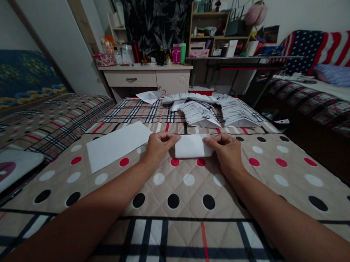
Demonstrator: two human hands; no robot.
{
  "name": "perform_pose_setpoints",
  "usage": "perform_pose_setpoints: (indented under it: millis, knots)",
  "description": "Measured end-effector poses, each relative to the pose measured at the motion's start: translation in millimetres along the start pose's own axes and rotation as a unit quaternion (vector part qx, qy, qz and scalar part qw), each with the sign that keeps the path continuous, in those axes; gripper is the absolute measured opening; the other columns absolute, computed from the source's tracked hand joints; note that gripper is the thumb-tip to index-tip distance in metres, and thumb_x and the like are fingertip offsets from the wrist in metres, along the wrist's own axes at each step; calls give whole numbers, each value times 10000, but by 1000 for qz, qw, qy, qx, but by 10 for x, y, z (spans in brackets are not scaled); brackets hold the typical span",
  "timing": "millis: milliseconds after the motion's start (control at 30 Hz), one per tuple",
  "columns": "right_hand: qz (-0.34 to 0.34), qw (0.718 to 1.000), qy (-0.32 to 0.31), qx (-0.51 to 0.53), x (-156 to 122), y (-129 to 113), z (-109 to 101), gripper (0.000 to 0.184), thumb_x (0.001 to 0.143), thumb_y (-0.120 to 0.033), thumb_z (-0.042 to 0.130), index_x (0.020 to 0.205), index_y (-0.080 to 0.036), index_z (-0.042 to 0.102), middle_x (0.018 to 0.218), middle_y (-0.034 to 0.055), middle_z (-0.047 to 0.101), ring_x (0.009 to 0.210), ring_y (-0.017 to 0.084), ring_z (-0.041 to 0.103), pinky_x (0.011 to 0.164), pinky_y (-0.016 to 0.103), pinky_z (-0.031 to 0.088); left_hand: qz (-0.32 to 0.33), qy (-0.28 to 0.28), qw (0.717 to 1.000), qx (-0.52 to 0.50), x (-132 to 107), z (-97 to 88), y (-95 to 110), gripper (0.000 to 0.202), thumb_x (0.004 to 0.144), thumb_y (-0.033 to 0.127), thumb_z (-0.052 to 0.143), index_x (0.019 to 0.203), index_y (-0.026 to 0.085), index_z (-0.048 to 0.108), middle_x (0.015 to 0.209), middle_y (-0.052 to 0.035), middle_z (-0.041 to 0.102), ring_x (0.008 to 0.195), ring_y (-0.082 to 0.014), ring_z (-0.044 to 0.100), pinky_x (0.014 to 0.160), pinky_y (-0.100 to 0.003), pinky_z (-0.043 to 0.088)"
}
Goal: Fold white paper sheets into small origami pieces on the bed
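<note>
A small white folded paper [193, 146] lies between my two hands, just above or on the dotted bedcover. My left hand [161, 144] pinches its upper left corner between thumb and fingers. At the right end, my right hand [226, 149] grips the paper with the thumb on top; its fingers are partly hidden underneath. Flat on the cover to the left is a stack or sheet of white paper [119, 145]. Beyond my hands, rows of folded white papers [199, 114] lean closely together, with another row [238, 110] to their right.
The bed's quilted cover [182, 234] has dots and plaid bands. A single folded paper [149, 97] lies at its far edge. Behind stand a white dresser [145, 78] and a desk with shelves [210, 36]. A white object with a purple patch [12, 168] sits at left.
</note>
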State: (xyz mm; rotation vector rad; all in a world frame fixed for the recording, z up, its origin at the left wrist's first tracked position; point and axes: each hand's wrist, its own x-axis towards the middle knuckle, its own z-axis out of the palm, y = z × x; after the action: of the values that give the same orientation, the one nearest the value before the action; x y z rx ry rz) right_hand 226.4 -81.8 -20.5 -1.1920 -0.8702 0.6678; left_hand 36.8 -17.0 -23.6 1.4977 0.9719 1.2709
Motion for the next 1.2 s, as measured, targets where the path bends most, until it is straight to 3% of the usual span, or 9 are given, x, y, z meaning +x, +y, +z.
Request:
perform_pose_setpoints:
  millis: [400,900,1200]
  knots:
    - [6,999,27,-27,4,13,4,264,540,-258,846,567,-164,600,658,6,673,579,111,572,527,222,445,15,-2,999,48,-26,17,81,199,670,316,746,648,126,692,613,-21,686,554,-108,575,518,-206,428]
    - [14,1000,21,15,22,19,0,280,501,-224,858,547,-175,586,715,16,699,641,134,625,586,248,509,32,-5,998,50,-15,-13,25,235,650,351,778,664,131,699,662,-44,702,608,-129,606,579,-233,469]
    - [9,1000,15,8,4,-18,-2,296,530,-269,846,547,-178,565,702,20,691,606,131,599,553,251,488,37,-7,998,51,-10,-18,30,258,668,373,763,640,136,666,634,-27,679,585,-119,586,549,-222,447]
